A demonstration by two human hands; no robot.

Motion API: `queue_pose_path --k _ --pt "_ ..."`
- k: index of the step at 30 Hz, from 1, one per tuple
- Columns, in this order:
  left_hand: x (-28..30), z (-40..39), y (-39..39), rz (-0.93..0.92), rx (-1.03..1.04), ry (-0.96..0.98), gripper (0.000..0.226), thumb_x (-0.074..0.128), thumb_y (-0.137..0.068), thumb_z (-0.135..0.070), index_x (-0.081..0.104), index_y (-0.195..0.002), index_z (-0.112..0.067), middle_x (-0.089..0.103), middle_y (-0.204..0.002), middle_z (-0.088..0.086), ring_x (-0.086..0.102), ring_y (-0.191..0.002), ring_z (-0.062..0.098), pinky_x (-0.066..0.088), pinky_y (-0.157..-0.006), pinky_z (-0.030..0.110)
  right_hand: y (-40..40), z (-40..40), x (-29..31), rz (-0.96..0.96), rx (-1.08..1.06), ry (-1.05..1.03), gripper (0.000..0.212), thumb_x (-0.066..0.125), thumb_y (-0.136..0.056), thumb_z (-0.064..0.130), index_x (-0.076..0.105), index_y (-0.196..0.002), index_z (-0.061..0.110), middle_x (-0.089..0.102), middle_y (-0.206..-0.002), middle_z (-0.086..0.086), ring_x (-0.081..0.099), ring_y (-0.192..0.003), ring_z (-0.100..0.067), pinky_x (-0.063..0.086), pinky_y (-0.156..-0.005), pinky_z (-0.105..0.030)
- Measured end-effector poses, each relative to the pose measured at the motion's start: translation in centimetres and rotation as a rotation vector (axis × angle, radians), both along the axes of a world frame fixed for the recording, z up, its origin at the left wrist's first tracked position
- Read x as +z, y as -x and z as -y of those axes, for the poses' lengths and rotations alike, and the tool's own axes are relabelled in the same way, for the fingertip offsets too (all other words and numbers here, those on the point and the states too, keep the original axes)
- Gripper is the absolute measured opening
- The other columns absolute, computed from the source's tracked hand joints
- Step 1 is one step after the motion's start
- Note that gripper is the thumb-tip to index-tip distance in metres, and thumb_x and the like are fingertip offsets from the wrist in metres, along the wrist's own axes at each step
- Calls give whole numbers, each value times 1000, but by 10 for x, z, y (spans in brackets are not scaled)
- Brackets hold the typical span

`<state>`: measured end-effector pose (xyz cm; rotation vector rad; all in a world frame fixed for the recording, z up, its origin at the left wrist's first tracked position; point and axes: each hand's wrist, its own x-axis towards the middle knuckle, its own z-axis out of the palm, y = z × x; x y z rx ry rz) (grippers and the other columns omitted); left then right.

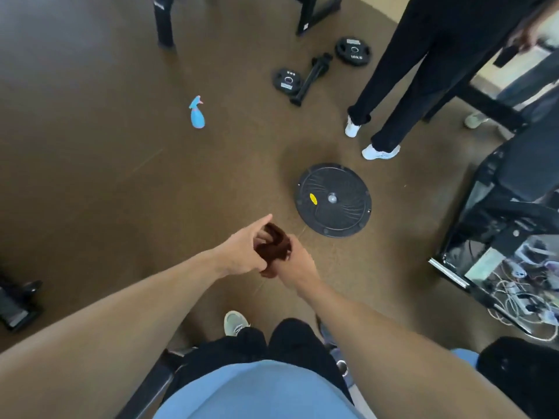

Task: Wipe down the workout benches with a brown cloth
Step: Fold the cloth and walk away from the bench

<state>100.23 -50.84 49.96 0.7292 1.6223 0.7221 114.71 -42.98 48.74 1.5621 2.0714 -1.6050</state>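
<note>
Gripping brown cloth (273, 247) between left hand (242, 252) and right hand (298, 263) | hovering above floor (90, 176) | lying beyond left hand: spray bottle (197, 114)

The crumpled brown cloth (272, 247) is partly covered by the fingers of the left hand (243, 252) and right hand (298, 261), so its full shape is unclear. The standing person in black trousers (423, 71) at far right is cut off above the thighs. White lettering on the two round black weight plates (353, 51) is too blurred to read. Black bench frames (165, 22) run off the far edge.
</note>
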Motion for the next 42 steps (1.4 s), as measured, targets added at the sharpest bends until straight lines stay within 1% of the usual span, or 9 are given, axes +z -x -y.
queue_pose_path --k 3,6,11,15,23,30,36,38,42 --pt "2 -17 57 -36 11 -1 106 65 -78 20 19 -160 -29 63 -135 -4 55 -130 15 50 -105 34 51 -27 0 13 90 -56 44 76 -67 51 56 -105 39 75 -99 11 72 -91 -13 58 -88 -39" --pt "-4 -39 102 -69 210 -15 98 59 -82 22 22 -159 -27 65 -132 1 63 -121 16 53 -83 13 101 -61 0 7 159 -143 20 67 -89 37 60 -107 32 68 -94 11 62 -87 -15 45 -77 -33" --pt "-10 -81 181 -195 284 96 107 76 -79 9 19 -160 -30 32 -157 -7 36 -139 15 47 -78 16 198 -123 1 -86 261 -104 5 62 -94 28 62 -90 31 68 -85 13 63 -81 -9 43 -67 -19" --pt "-17 -123 251 -102 250 162 59 92 -67 -5 66 -117 -22 69 -110 -8 63 -107 13 48 -73 8 290 -177 17 -228 386 -62 12 59 -82 34 64 -80 22 67 -76 8 60 -71 -8 45 -65 -25" --pt "6 -206 384 25 474 240 45 86 -73 -47 67 -113 -35 74 -103 -8 67 -97 12 49 -73 28 467 -297 67 -455 -149 151 22 63 -87 26 78 -101 17 76 -89 8 68 -83 -5 52 -76 -20" --pt "-7 -252 517 -57 426 326 42 85 -78 -38 65 -114 -30 70 -106 -5 66 -96 14 50 -74 28 567 -368 22 -318 -447 206 52 72 -68 44 76 -113 18 78 -108 -1 73 -107 -22 54 -106 -49" --pt "-33 -281 645 -174 210 388 55 86 -76 -27 63 -126 -25 66 -112 -7 61 -98 13 45 -74 25 640 -397 -13 -239 -569 204 3 72 -94 27 69 -94 25 76 -106 -3 74 -103 -23 62 -85 -38" --pt "-41 -294 687 -192 302 386 54 86 -75 -28 63 -124 -26 66 -117 -4 61 -104 17 45 -81 28 663 -407 -28 -196 -592 219 5 70 -95 23 69 -100 24 76 -106 -6 74 -100 -24 60 -74 -32" --pt "-61 -331 755 -300 341 392 51 87 -75 -29 63 -120 -23 68 -107 -1 64 -102 21 51 -85 32 703 -426 -53 -69 -497 109 17 70 -86 31 70 -101 24 75 -98 0 73 -95 -22 60 -89 -44"
